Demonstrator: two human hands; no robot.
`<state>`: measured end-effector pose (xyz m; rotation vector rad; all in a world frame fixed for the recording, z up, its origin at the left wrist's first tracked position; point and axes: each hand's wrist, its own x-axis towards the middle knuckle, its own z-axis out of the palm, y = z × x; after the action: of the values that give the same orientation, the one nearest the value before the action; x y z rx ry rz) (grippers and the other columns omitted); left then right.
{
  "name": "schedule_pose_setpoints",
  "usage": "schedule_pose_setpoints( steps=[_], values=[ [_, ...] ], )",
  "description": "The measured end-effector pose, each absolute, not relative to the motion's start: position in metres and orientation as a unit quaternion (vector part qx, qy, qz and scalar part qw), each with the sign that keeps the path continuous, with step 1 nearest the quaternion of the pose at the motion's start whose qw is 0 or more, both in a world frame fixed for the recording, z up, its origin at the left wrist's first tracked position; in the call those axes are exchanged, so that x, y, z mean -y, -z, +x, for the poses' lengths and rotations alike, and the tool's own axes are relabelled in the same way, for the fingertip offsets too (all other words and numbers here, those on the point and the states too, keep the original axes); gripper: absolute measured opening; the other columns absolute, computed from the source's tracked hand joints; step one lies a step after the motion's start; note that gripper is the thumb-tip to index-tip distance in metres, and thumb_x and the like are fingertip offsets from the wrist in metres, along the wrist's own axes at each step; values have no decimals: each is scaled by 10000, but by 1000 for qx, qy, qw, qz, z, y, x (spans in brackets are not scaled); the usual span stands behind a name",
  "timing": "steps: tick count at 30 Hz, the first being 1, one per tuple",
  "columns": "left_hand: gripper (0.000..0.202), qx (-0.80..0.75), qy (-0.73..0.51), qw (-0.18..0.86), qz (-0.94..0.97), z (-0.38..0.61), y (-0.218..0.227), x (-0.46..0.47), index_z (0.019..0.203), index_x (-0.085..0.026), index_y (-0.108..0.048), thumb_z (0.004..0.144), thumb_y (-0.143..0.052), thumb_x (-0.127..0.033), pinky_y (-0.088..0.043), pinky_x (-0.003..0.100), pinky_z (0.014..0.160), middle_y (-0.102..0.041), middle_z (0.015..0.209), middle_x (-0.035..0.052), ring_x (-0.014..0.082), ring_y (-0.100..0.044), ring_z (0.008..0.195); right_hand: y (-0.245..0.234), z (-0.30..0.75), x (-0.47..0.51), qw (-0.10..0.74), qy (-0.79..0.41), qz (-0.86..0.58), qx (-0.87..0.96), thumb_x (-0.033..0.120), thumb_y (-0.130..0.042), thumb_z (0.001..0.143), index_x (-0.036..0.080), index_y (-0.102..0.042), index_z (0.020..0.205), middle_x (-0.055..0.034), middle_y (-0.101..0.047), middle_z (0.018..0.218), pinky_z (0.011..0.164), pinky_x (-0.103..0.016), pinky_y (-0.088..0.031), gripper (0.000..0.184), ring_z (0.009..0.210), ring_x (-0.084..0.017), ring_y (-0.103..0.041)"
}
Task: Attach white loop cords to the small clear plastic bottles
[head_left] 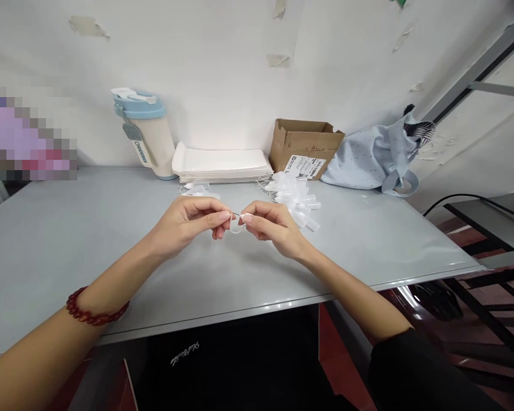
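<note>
My left hand [203,218] and my right hand [269,221] meet above the middle of the table, fingertips almost touching. Between thumb and forefinger, my left hand pinches one end of a thin dark wire-like piece [236,214]. My right hand pinches a small white pointed tip [244,217] at its other end. A pale translucent loop [237,229] hangs between the fingers; what it joins is hidden. Beyond my right hand lies a pile of small translucent white tubes [297,197] with thin curved ends. A few similar tubes [200,189] lie behind my left hand.
Along the wall stand a cream tumbler with a blue lid [148,137], a stack of white sheets or envelopes [223,165], an open cardboard box [304,145] and a light blue cloth bag [364,160]. The grey table's [248,288] front edge runs below my hands.
</note>
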<state>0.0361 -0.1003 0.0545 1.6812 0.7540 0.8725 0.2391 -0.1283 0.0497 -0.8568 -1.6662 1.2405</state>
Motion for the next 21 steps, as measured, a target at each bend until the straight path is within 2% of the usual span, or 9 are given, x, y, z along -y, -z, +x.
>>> schedule_pose_setpoints(
  steps=[21],
  values=[
    [151,-282,-372,558,686,38,-55,102,786,-186,-731,828,-667,-317,-489,256,584,-633,682,20,109,-552,578,-49,239,129,432,-518,-332,660,318,-577,848,150,-601,718,61,-404,532,469,-215,-266,214,492,-53,-357]
  ],
)
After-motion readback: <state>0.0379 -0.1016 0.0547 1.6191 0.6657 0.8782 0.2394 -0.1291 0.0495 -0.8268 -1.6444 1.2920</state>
